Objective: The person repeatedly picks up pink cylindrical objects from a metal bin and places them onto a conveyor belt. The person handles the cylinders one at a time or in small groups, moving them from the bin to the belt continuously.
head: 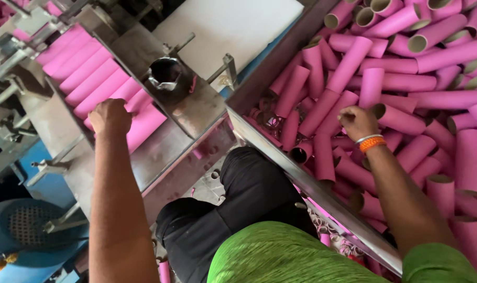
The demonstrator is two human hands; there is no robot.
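Looked down onto a cluttered workshop floor crowded with grey metal framing. Passed, at the far left, a blue housing (23, 225) with a perforated grille, low beside the frame. Found next a row of pink tubes (91, 78) already laid side by side, lengthwise, on a slanted metal tray (160, 152), packed close and touching one another. Met the left hand (110, 116) at the near edge of that row, knuckles up and fingers curled under against the nearest tube; could not tell whether anything was actually gripped. Noted a dented metal cup (165, 73) set in a plate just right of the row, and a white board (222, 26) behind it. Crossed a knee in black trousers (249, 194) and a green shirt (280, 251) at the bottom. Reached a slanting steel wall (301, 178) that closed off a bin. Judged the work far from finished: only one tray's worth lined up, against a deep heap of loose pink tubes (406, 84) filling the bin, lying every way. Saw plain cardboard cylinders, matte pink outside, pale brown inside, open at both ends, all alike in length. Ended at the right hand (356, 121), wrist in an orange band (372, 141) and a thin bangle, fingers bent down among the heap and touching a tube; hold not visible.
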